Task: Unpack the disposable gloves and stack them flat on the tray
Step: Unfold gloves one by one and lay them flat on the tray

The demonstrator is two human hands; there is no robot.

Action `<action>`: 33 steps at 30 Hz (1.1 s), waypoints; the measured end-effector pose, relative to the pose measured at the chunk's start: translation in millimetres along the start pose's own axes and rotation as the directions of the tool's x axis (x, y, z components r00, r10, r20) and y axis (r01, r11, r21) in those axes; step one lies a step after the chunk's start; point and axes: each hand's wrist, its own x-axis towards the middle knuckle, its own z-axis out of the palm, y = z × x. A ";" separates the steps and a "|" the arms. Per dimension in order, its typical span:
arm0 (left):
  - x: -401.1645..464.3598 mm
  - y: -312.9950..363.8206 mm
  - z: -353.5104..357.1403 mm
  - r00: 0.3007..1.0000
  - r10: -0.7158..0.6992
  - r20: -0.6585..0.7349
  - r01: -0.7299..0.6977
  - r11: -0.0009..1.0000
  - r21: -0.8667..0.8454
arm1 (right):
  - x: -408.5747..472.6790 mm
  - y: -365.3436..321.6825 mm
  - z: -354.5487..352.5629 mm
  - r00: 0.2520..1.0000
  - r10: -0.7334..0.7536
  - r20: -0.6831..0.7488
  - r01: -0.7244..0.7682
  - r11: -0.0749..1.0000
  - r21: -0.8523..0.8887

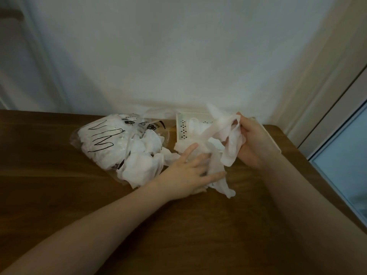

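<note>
A clear plastic bag (103,141) printed with a black glove outline lies on the wooden table, its mouth spilling crumpled white disposable gloves (145,161). A white perforated tray (183,128) stands behind my hands near the wall, with a flat glove in it. My right hand (256,141) grips a bunch of thin white gloves (228,139) lifted over the tray's front. My left hand (190,171) lies below it with fingers spread, thumb and fingers closing on the hanging end of the same bunch (216,175).
The brown wooden table (178,225) runs to a rounded right corner. A pale wall stands right behind the tray and bag. A glass door or window frame (341,147) is at the right.
</note>
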 end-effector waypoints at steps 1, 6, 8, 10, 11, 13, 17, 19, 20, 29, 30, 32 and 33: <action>2.7 -3.4 2.0 0.999 0.004 0.054 -0.004 1.000 -0.001 | -0.1 0.6 -0.1 1.000 0.007 -0.015 -0.007 0.999 0.032; 10.7 -6.0 -14.4 0.892 -0.180 0.415 0.274 0.945 -0.177 | 6.1 5.1 -9.2 0.997 0.075 -0.011 -0.075 0.997 0.030; 0.1 -12.9 -8.4 0.812 -0.431 0.393 0.548 0.795 -0.259 | 12.5 9.6 -13.6 0.994 0.107 0.020 -0.106 0.993 -0.048; -10.5 -29.6 -9.9 0.605 -0.639 0.475 0.789 0.562 -0.249 | 18.2 15.1 -15.1 0.991 0.128 0.031 -0.116 0.960 -0.255; -13.8 -39.6 -10.7 0.565 -0.647 0.511 0.814 0.539 -0.217 | 19.5 18.5 -14.0 0.991 0.134 0.027 -0.108 0.886 -0.450; -18.6 -54.0 -26.7 0.527 -0.700 0.482 0.813 0.580 -0.046 | 18.3 30.3 -5.5 0.981 0.184 0.064 -0.056 0.581 -0.812; -35.5 -55.0 -49.6 0.605 -0.792 0.084 0.749 0.602 0.278 | 25.9 61.1 7.5 0.935 0.339 0.101 0.076 0.087 -0.993; -46.8 -56.9 -33.7 0.707 -0.706 -0.029 0.670 0.657 0.345 | 32.6 65.3 10.8 0.944 0.316 0.098 0.131 -0.083 -0.988; -48.6 -59.1 -31.1 0.770 -0.638 0.016 0.603 0.736 0.307 | 33.9 61.6 12.1 0.947 0.304 0.109 0.146 -0.101 -0.984; -22.8 -56.8 -37.8 0.596 -0.438 0.673 0.650 0.755 -0.085 | 22.0 12.9 2.1 0.946 -0.014 0.324 0.285 0.510 -0.811; -20.4 -56.6 -40.6 0.668 -0.484 0.565 0.658 0.739 -0.146 | 22.4 13.0 -0.6 0.948 -0.080 0.307 0.294 0.588 -0.754; -15.8 -51.5 -49.9 0.757 -0.617 0.213 0.648 0.670 -0.362 | 21.1 10.3 -4.4 0.952 -0.173 0.252 0.302 0.665 -0.683; -13.6 -46.4 -55.1 0.740 -0.667 0.083 0.606 0.609 -0.512 | 20.5 10.0 -4.4 0.957 -0.194 0.215 0.290 0.676 -0.677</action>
